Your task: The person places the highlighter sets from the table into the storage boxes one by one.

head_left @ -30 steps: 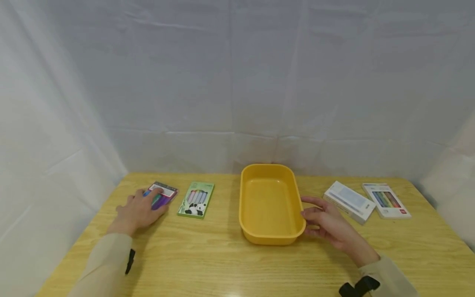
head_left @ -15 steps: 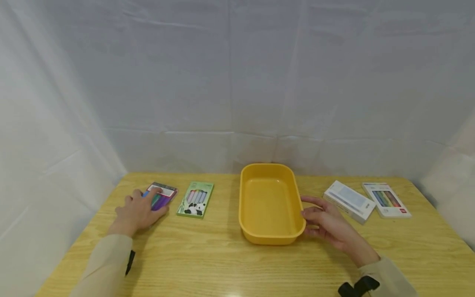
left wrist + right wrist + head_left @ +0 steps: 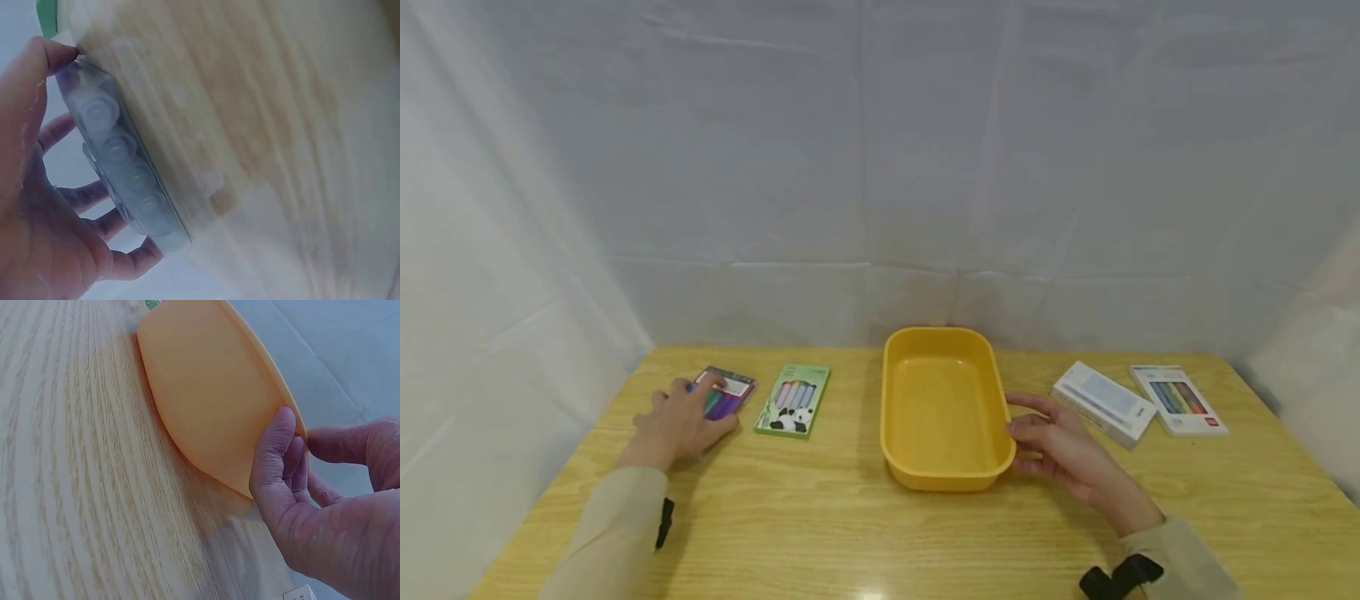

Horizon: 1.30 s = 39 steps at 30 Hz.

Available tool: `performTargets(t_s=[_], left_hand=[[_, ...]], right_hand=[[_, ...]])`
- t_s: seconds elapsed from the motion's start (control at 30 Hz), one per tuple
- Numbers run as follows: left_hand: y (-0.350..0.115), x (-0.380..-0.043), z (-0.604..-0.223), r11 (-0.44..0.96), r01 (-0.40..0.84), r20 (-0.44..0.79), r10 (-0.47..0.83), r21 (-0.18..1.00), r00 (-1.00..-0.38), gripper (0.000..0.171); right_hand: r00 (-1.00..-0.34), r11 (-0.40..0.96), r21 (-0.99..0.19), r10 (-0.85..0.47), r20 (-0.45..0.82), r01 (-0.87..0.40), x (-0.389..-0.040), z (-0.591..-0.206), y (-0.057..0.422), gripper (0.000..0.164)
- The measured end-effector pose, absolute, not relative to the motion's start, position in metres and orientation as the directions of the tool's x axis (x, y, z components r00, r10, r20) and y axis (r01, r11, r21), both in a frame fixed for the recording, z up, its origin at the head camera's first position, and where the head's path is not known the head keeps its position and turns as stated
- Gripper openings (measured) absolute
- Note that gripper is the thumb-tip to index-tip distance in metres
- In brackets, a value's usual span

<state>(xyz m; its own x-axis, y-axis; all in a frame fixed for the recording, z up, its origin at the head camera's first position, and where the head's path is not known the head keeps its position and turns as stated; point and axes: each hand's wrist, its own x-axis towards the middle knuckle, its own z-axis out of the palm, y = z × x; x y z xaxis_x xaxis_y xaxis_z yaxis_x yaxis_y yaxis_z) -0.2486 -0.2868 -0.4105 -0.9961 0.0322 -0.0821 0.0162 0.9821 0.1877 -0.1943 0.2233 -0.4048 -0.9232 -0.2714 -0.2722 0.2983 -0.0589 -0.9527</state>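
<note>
My left hand (image 3: 677, 427) grips a clear-fronted pack of markers (image 3: 727, 398) at the left of the table, its fingers spread over the pack and partly hiding it. In the left wrist view, thumb and fingertips hold opposite ends of that marker pack (image 3: 119, 150), whose round marker ends show through the plastic. My right hand (image 3: 1063, 454) holds the right rim of a yellow plastic tub (image 3: 947, 417). Seen from the right wrist, digits press against the tub's outer wall (image 3: 200, 381) and its lip. Nothing lies inside the tub.
Between pack and tub lies a green panda marker box (image 3: 793, 402). To the right of the tub are a white box (image 3: 1103, 402) and a white pencil box (image 3: 1178, 400) with a window. A wooden table (image 3: 820, 533) meets a pale hanging sheet (image 3: 775, 167) at its back edge.
The head view has shifted very slightly. Both hands stay where they were, on the marker pack and the tub; nothing has been lifted or let go.
</note>
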Motion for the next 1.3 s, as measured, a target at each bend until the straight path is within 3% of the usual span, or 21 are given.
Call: performTargets(t_s=[0.3,1.3], left_hand=[[-0.285,-0.248,-0.408,0.979,0.042,-0.079,0.059,0.199,-0.995,0.067],[-0.275,-0.228,-0.399,0.967,0.150,0.108,0.130,0.205,-0.986,0.066]], right_hand=[[-0.923,-0.068,-0.953,-0.277,-0.267,0.296,-0.194,-0.406,0.224,0.067],[-0.900,-0.124,-0.929,-0.321,-0.296,0.349,-0.197,-0.407,0.227,0.066]])
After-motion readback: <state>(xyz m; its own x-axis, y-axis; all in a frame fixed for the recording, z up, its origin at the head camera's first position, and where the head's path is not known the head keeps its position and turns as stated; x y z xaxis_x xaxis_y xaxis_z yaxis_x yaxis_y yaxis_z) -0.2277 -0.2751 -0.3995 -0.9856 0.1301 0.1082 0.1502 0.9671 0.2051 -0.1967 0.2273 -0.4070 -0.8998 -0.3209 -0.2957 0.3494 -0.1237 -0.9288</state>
